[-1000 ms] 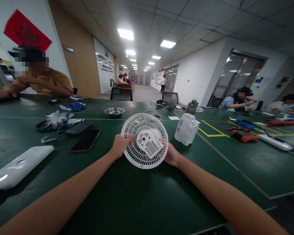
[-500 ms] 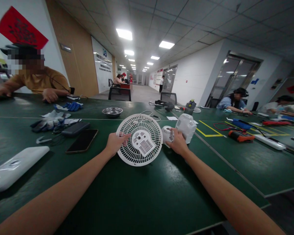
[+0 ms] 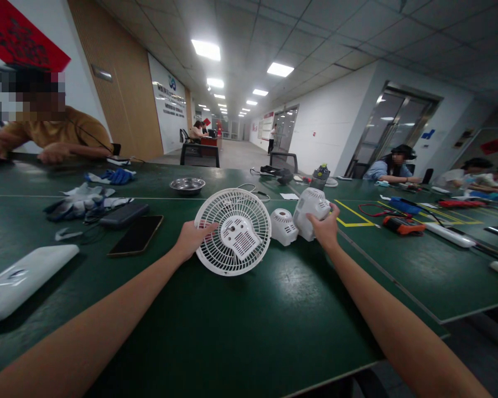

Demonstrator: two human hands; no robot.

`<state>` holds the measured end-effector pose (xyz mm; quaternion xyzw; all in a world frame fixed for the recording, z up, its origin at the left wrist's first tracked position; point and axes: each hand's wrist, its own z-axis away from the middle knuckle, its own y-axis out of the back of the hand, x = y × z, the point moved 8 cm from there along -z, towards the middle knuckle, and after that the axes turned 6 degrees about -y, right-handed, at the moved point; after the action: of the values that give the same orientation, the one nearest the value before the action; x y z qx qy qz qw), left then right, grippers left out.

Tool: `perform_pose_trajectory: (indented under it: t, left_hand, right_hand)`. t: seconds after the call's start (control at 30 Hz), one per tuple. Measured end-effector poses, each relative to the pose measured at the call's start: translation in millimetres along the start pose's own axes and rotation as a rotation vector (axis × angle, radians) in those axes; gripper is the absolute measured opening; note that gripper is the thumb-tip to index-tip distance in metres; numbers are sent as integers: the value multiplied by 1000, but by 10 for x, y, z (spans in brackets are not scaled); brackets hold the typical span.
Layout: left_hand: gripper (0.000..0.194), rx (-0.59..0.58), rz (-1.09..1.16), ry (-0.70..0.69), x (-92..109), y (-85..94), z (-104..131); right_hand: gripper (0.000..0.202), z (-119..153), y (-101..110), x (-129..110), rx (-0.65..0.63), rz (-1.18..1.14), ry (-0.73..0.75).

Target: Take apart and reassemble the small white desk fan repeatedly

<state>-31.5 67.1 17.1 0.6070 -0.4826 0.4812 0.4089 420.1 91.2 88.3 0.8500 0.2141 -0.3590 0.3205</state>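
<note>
My left hand (image 3: 193, 239) grips the left rim of a round white fan grille (image 3: 252, 216), thumb over its slats. The grille is tilted up, showing a pale plate with slots at its centre. On the right, my right hand (image 3: 324, 222) has its fingers around a larger white plastic housing (image 3: 305, 213) with vent slots. Between the grille and that housing stands a smaller white vented cover (image 3: 283, 226) on the green table, touched by neither hand. A thin pale cable (image 3: 249, 186) lies behind the grille.
A metal bowl (image 3: 187, 186) sits behind the grille. Leftward lie a phone (image 3: 136, 236), a dark power bank (image 3: 124, 215), gloves (image 3: 81, 200) and a white case (image 3: 29, 282). An orange multimeter (image 3: 403, 225) and a dark bottle (image 3: 319, 176) are to the right. Co-workers sit at both sides.
My right hand has let go of the smaller vented cover and moved right onto the larger housing, which is now tilted. My left hand still holds the grille. The view has shifted slightly.
</note>
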Motion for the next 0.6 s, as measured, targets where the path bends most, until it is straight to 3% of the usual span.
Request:
perform_pose_trajectory:
  t: [0.1,0.17,0.6]
  left_hand:
    - [32,-21,34,10,-19,-18,-3]
    - [34,-35,45,15,-22,-25,4]
    - [36,-54,54,4,-40,-26,-11]
  right_hand:
    - [89,15,-325,338,-246,-8,-194]
    - [87,36,-407,427,-291,16,-234]
    - [75,-6,-206,275,-45,4,-157]
